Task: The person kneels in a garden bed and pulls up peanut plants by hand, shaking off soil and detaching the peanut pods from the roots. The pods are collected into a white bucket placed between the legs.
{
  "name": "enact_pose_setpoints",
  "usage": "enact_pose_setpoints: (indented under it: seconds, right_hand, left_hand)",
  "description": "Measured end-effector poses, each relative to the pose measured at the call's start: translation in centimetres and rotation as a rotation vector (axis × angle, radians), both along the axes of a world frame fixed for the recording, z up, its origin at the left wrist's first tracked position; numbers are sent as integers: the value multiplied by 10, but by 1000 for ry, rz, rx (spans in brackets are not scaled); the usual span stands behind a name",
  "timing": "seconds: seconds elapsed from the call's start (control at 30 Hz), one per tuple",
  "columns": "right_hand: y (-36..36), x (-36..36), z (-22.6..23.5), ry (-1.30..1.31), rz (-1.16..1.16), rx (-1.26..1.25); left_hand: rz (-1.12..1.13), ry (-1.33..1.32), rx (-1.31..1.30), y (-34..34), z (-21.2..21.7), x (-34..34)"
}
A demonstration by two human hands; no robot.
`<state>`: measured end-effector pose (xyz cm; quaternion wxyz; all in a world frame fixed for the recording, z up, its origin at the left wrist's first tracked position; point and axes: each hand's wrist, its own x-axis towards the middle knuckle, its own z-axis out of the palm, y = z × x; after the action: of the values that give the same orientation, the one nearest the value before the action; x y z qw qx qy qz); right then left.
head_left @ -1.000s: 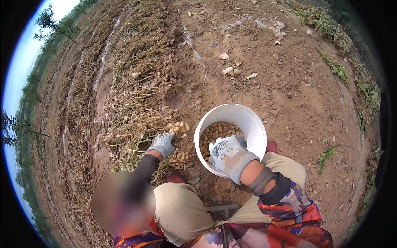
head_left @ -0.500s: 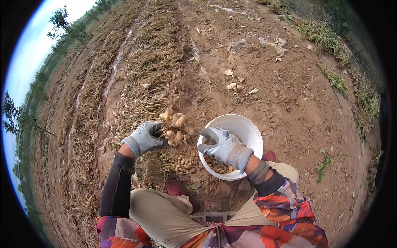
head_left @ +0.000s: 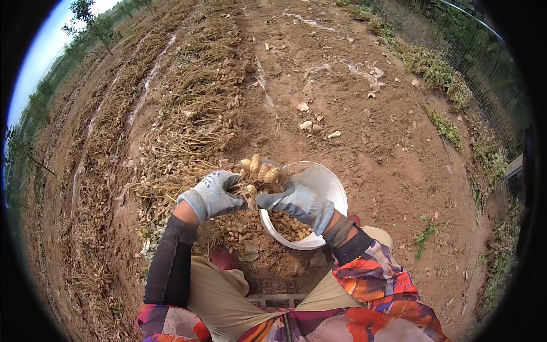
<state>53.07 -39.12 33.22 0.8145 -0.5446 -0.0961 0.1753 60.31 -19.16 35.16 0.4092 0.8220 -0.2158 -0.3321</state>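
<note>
My left hand [head_left: 213,195], in a grey-blue work glove, is closed round the stems of a dried peanut plant. Pale, soil-dusted peanut pods [head_left: 260,170] hang in a cluster at the plant's root end, between my two hands. From the other side my right hand [head_left: 302,204], gloved alike, pinches at the pods, its thumb almost meeting the left fingers. Its exact hold is partly hidden. Below my right wrist stands a white bucket [head_left: 335,196] with loose peanuts [head_left: 289,226] in its bottom.
Rows of pulled, dry peanut plants [head_left: 194,122] run away to the left. Loose pods [head_left: 239,229] lie on the soil beside the bucket. Scraps of plastic film [head_left: 367,76] are on the bare earth ahead, and a mesh fence [head_left: 484,74] borders the right side.
My right hand has come out of the bucket's mouth and left to the pod cluster. My left hand has moved slightly right with the plant, bringing the pods to the bucket's rim.
</note>
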Motion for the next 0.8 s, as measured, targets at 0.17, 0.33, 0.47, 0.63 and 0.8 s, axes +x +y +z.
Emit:
enact_pose_setpoints:
  seconds: [0.17, 0.33, 0.47, 0.63, 0.8]
  right_hand:
    - [-5, 1, -19, -57, 107, -15]
    - [-1, 3, -33, 234, 157, -33]
    - [18, -2, -34, 171, 31, -143]
    - [40, 5, -50, 289, -8, -148]
    - [51, 17, -49, 37, 151, -568]
  left_hand:
    - [-98, 46, 147, -3, 10, 4]
    - [-106, -66, 201, 0, 3, 11]
    - [-150, -197, 283, 3, -6, 16]
    - [-125, -230, 351, 11, -15, 18]
    - [-125, -136, 427, 35, -26, 22]
